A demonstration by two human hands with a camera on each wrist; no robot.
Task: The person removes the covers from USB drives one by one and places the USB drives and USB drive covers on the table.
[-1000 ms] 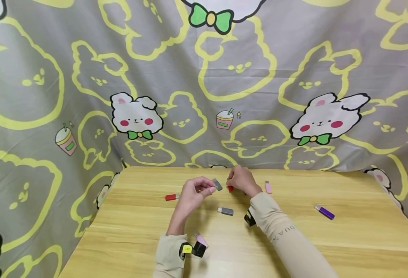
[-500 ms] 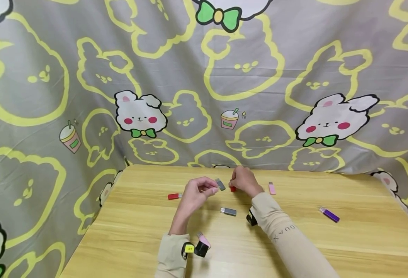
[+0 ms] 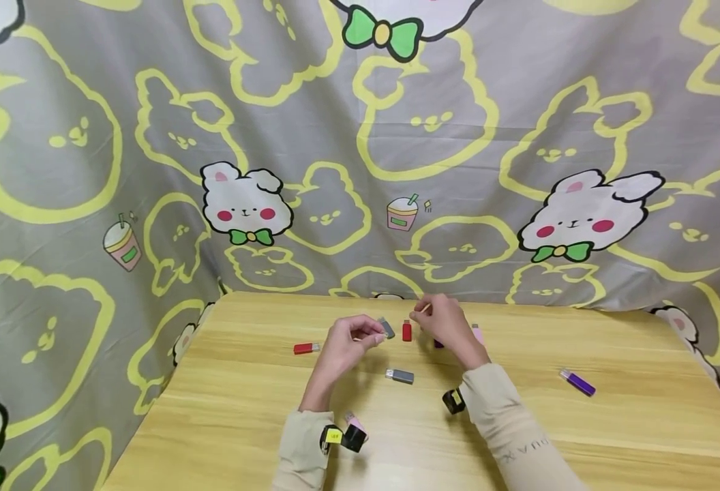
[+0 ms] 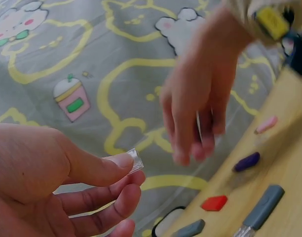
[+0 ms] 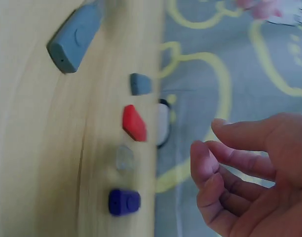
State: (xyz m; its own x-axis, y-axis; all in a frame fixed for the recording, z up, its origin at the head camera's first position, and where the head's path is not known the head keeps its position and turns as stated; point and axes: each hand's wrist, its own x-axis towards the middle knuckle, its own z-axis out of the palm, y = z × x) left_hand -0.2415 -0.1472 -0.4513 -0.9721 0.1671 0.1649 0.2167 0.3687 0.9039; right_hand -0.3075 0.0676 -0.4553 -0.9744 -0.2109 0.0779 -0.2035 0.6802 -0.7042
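In the left wrist view, my left hand (image 4: 67,182) pinches a small clear plastic cap (image 4: 136,162) between thumb and fingertip. It hovers over the table, close to a grey USB stick (image 3: 387,329). My right hand (image 3: 448,324) is raised above the back of the table with loosely bent fingers and nothing in them. A red USB stick (image 3: 406,331) lies between the hands. Below the right hand is a purple USB stick (image 5: 124,202), partly hidden in the head view. A blurred clear piece (image 5: 125,158) lies between the red and purple sticks.
Another grey USB stick (image 3: 400,376) lies nearer the front, a red one (image 3: 303,348) at left, and a purple one (image 3: 577,382) at right. One pink stick (image 3: 478,334) is beside the right wrist, another (image 3: 354,421) by the left wrist. A patterned curtain (image 3: 335,136) borders the table.
The right hand has let go of the red USB stick and moved up and right, leaving the stick in plain sight on the table. My left hand holds almost still.
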